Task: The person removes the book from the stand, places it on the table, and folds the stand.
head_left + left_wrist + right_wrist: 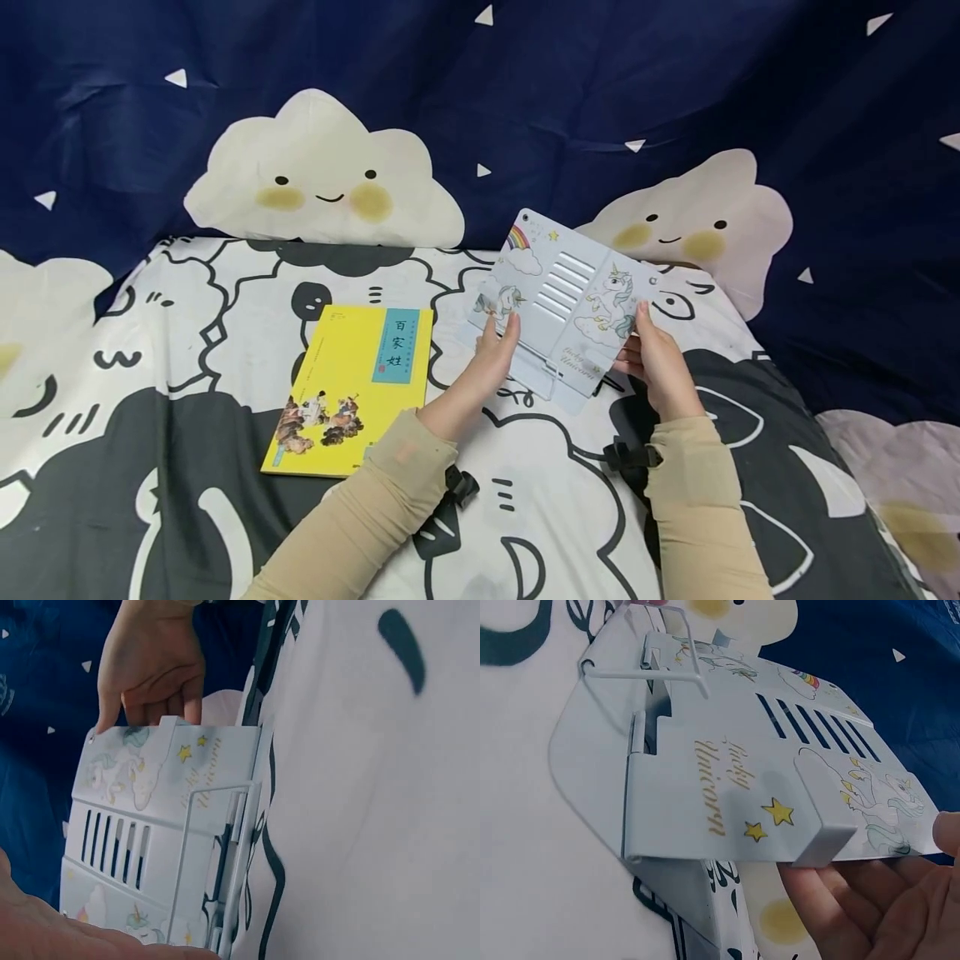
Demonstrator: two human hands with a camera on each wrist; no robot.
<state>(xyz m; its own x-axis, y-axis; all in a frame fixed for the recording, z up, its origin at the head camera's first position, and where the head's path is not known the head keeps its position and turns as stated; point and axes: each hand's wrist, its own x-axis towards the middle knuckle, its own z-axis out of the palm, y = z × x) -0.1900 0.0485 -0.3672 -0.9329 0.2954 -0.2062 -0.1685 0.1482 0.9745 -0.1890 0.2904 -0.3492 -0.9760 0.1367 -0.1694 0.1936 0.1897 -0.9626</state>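
A white metal book stand [555, 287] with unicorn drawings, a rainbow and a row of slots is tilted above the bed. My left hand [487, 358] holds its left edge, thumb on the front face. My right hand [663, 367] grips the right edge, with the thumb in front and the fingers behind, as the right wrist view also shows. A hinged base plate [592, 750] opens out at the stand's lower edge. The wire page holder [184, 855] stands out in front of the panel. Left of the hands, a yellow book [330, 383] lies flat, cover up.
Under everything spreads a black-and-white sheep-print bed cover [525, 500]. Behind it hangs a dark blue cloth [525, 83] with white triangles. Cloud-shaped figures [322, 217] with smiling faces line the back.
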